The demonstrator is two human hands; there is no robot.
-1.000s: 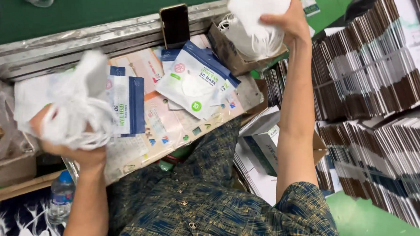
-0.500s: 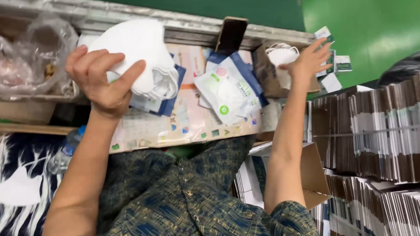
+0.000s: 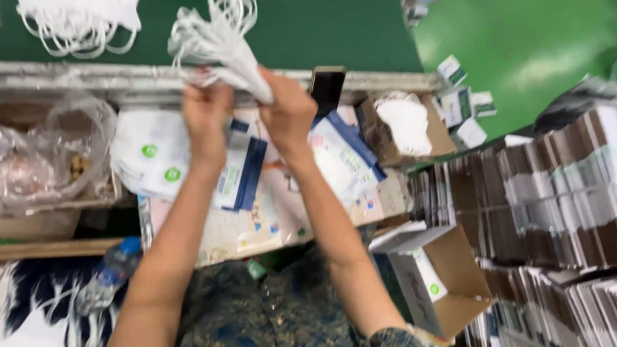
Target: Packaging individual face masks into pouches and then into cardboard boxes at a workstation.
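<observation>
Green belt behind, white mask bundle point(image 3: 220, 41) pinched between left hand point(image 3: 206, 113) and right hand point(image 3: 288, 110), loops upward.

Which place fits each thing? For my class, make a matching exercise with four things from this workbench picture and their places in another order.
Things:
1. bundle of white masks
2. phone
3. plastic bottle
4. open cardboard box

Places:
A. low on the left, lying beside the person's arm
B. held up by the left hand and right hand
C. lower right, beside stacked flat cartons
D. propped against the metal rail

Pairs: 1-B, 2-D, 3-A, 4-C
</observation>
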